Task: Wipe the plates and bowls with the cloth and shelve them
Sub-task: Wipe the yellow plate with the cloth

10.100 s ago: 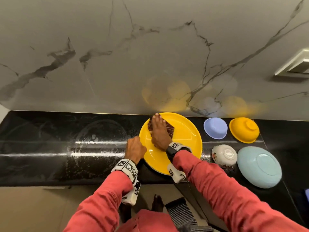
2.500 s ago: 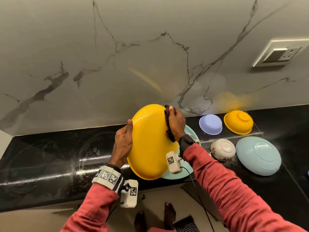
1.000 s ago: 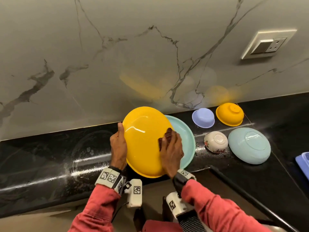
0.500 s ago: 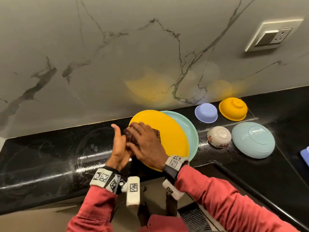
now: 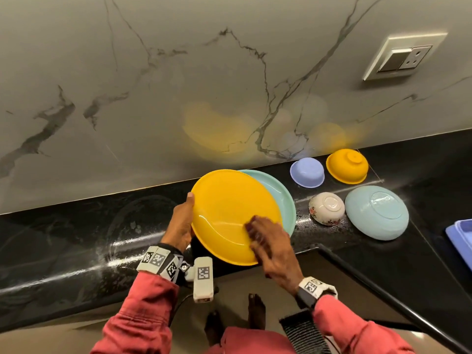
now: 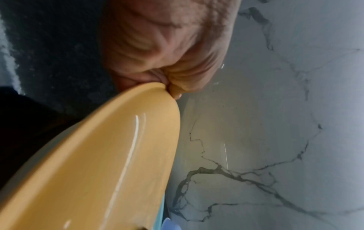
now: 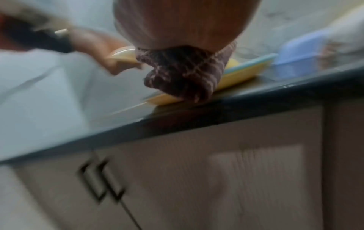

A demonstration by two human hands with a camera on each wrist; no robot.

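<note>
A yellow plate (image 5: 229, 213) is tilted above the black counter, its right side over a teal plate (image 5: 282, 198). My left hand (image 5: 182, 221) grips its left rim; the left wrist view shows the thumb (image 6: 175, 87) curled over the yellow plate's (image 6: 98, 171) edge. My right hand (image 5: 268, 244) holds a bunched brown checked cloth (image 5: 251, 227) and presses it on the plate's lower right part. From the right wrist, the cloth (image 7: 183, 73) hangs under the palm against the yellow plate (image 7: 238, 76).
To the right lie several upturned bowls: lavender (image 5: 307, 172), yellow (image 5: 347, 166), white floral (image 5: 327, 208) and a large teal one (image 5: 376, 215). A blue tray (image 5: 459, 238) sits at the far right. The marble wall carries a socket (image 5: 403, 57). Cabinet doors (image 7: 197, 171) lie below the counter (image 5: 76, 238).
My right hand slid the cloth from the plate's left rim, beside the left hand, across to its lower right. My left hand keeps its hold on the rim.
</note>
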